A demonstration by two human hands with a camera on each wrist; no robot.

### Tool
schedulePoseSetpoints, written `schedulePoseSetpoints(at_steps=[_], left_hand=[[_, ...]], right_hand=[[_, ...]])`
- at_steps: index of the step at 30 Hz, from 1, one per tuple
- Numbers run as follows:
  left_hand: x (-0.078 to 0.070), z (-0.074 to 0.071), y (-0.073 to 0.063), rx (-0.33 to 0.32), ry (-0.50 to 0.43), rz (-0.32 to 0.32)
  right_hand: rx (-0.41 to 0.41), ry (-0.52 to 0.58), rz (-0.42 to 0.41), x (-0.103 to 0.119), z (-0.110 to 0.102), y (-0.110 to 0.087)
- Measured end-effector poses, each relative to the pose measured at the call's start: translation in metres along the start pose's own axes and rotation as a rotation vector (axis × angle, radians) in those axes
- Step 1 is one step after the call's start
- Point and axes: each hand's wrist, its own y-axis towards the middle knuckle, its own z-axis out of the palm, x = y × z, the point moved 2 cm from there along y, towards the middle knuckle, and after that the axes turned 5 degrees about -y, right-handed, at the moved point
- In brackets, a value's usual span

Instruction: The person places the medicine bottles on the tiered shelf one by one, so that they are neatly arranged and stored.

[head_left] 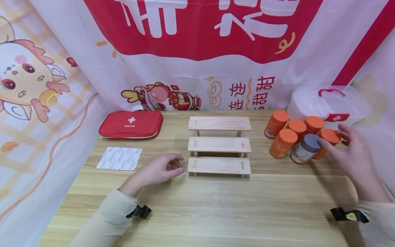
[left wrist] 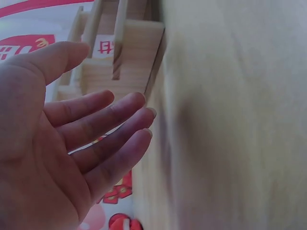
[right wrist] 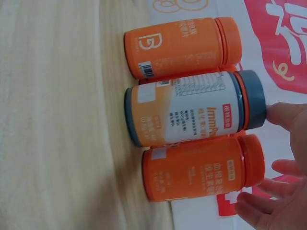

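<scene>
Right hand [head_left: 353, 156]: thumb and fingers spread apart, thumb tip at the cap of the grey-lidded bottle [head_left: 303, 152], remaining fingers loosely bent near the cap of the orange-lidded bottle [head_left: 331, 136] beside it; no grip seen, actual contact cannot be told. Left hand [head_left: 156, 171]: holds nothing; head view has the fingers gently bent, left wrist view shows thumb well apart from them, fingertips just beside the left end of the three-step wooden stand's [head_left: 219, 144] lowest step. Grey-lidded bottle stands upright at the front of a tight group on the right side of the table [head_left: 216, 209], with five orange-lidded ones behind and to either side. Translucent box [head_left: 305, 106] bounds the group at the back right; hanging cloth [head_left: 197, 85] closes off the rear. Bare wood separates stand from bottles, and a broad strip runs in front of both. Left of the stand: white printed sheet [head_left: 119, 159] near the table's left edge, red first-aid pouch [head_left: 131, 125] behind it.
</scene>
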Motion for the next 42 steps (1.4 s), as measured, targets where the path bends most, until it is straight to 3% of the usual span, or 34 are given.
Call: schedulePoseSetpoints(at_steps=[8, 15, 30, 42], left_hand=[[-0.001, 0.01, 0.007, 0.046, -0.065, -0.003], [-0.001, 0.013, 0.011, 0.036, -0.067, -0.001], [-0.001, 0.014, 0.02, 0.025, -0.083, 0.014], [0.0, 0.017, 0.021, 0.037, -0.138, 0.021]], right_hand=[[0.054, -0.017, 0.024, -0.011, 0.004, -0.001], [0.055, -0.032, -0.004, -0.017, 0.008, -0.002], [0.055, -0.035, 0.033, -0.02, 0.014, 0.001], [-0.027, -0.053, 0.056, -0.023, 0.015, 0.001]])
